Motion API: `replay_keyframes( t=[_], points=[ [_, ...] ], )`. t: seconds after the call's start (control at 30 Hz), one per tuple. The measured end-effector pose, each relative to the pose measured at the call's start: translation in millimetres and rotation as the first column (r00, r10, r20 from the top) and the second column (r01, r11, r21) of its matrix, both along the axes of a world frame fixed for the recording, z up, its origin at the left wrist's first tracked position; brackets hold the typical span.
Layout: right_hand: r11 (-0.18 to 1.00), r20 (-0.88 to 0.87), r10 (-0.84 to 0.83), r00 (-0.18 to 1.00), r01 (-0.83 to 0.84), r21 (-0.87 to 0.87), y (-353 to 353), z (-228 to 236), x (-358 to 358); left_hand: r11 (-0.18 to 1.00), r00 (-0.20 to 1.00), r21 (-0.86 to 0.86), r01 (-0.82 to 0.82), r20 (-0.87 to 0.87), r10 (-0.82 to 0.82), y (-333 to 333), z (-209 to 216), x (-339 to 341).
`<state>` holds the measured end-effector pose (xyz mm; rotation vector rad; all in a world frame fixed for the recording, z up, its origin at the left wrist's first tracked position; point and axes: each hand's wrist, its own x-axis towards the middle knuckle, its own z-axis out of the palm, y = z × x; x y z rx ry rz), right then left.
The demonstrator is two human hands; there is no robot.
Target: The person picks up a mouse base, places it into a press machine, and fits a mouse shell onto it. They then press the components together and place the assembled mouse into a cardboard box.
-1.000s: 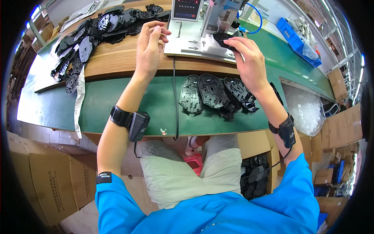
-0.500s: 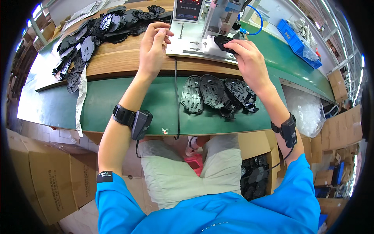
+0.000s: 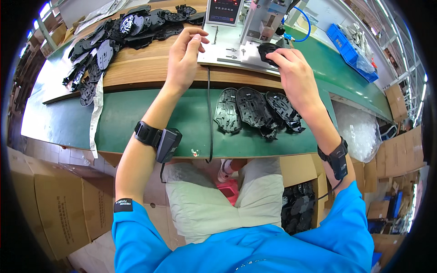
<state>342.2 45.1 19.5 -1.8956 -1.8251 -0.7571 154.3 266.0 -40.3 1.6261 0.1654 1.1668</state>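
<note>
My right hand (image 3: 296,75) pinches a black oval plastic shell (image 3: 267,51) by its near right edge. The shell is at the foot of a bench press (image 3: 261,27), over its pale metal base plate (image 3: 223,58); whether it rests on the fixture I cannot tell. My left hand (image 3: 184,57) hovers by the left edge of that plate, fingers loosely bent and nothing in them. Several similar shells (image 3: 251,107) lie on the green bench top near my right forearm, their ribbed inner sides showing.
A heap of black shells (image 3: 132,27) covers the wooden board (image 3: 132,68) at left. A control box (image 3: 223,11) stands beside the press. A black cable (image 3: 209,113) crosses the bench edge. Blue bin (image 3: 348,50) at right; box of black parts (image 3: 298,204) below; carton (image 3: 59,200) at left.
The view has shifted slightly. My right hand has drawn the shell a little to the right and nearer, and the shell's tilt differs. My left hand keeps its loose pose.
</note>
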Motion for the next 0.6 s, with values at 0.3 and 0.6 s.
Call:
replay_keyframes(
  t=[0.3,0.6],
  points=[
    [0.995,0.012,-0.094,0.995,0.095,-0.043,0.1,-2.9,-10.7,0.999,0.998,0.044,-0.018,-0.065,0.021,-2.4,-1.0,0.4],
    [0.998,-0.041,0.003,0.999,0.0,0.07,6.6,-6.8,-12.0,0.987,0.988,0.137,-0.079,-0.123,0.096,5.5,-9.3,0.0]
  ],
)
